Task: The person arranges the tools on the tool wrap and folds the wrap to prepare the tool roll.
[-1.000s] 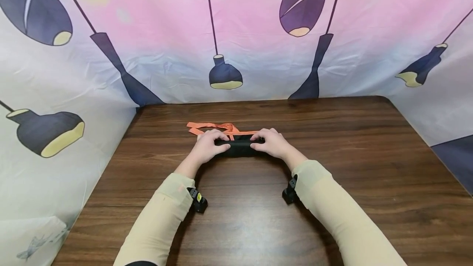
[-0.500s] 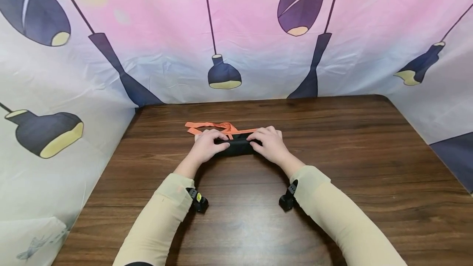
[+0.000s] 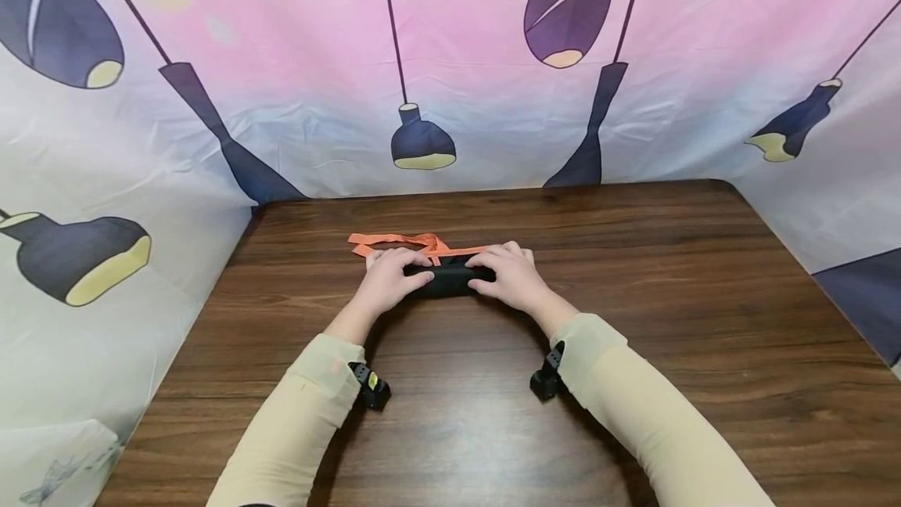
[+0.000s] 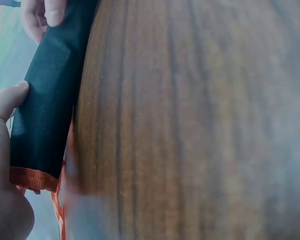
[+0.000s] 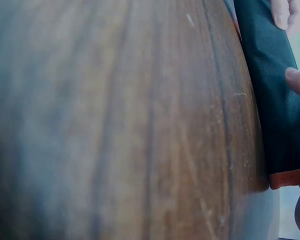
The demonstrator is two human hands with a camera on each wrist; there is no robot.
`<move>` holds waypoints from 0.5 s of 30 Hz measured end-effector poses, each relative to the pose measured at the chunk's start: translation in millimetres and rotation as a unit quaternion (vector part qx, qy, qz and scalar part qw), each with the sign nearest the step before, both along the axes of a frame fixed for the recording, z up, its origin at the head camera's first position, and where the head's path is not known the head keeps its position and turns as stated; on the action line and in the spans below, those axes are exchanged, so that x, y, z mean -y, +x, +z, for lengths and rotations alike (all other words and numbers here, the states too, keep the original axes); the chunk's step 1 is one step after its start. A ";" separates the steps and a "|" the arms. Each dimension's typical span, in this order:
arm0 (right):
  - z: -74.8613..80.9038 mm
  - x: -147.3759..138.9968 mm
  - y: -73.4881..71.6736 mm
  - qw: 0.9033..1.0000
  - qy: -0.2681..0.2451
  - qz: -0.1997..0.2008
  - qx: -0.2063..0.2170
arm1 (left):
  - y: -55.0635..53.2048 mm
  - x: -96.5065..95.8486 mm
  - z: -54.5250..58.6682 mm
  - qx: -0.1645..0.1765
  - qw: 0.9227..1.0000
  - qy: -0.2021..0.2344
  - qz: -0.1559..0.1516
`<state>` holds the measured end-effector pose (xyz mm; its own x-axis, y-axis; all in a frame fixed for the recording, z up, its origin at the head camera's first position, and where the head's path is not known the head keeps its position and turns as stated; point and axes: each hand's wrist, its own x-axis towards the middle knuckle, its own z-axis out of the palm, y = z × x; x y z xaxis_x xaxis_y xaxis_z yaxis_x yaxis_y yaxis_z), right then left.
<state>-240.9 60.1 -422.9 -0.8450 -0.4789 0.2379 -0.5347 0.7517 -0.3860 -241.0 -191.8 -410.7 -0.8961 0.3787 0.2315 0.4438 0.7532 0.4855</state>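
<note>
A black fabric roll with orange edging [image 3: 450,282] lies crosswise toward the back of the table. My left hand [image 3: 387,282] grips its left end, thumb on the near side and fingers over the top. The right end is held the same way by my right hand [image 3: 512,278]. Behind the roll, orange ties [image 3: 401,240] stretch out to the left on the tabletop. An orange end band [image 4: 35,177] shows beside my left palm in the left wrist view. The right wrist view shows the opposite orange end band [image 5: 290,178]. Most of the fingers are hidden behind the roll.
The brown wood-grain table [image 3: 450,413] reaches back to a patterned curtain [image 3: 479,84] printed with hanging lamps. A black wrist camera [image 3: 371,388] sits on the left forearm, and another wrist camera [image 3: 546,375] on the right.
My right hand has shifted slightly left along the roll, its fingers now nearer the middle. The left hand keeps its grip. The whole head view has drifted slightly.
</note>
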 end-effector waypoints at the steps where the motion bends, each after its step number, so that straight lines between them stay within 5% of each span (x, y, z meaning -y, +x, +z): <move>1: -0.2 -0.4 -0.4 1.000 0.002 0.002 0.003 | -0.4 0.1 0.3 0.005 1.000 0.000 -0.001; 15: 2.0 -2.0 -6.2 0.999 0.031 0.017 0.023 | -7.9 -1.1 4.3 0.028 1.000 0.003 -0.004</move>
<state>-247.1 62.1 -420.9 -0.8376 -0.5199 0.1680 -0.5428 0.7571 -0.3634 -248.9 -190.7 -406.4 -0.9045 0.3848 0.1840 0.4223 0.7469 0.5137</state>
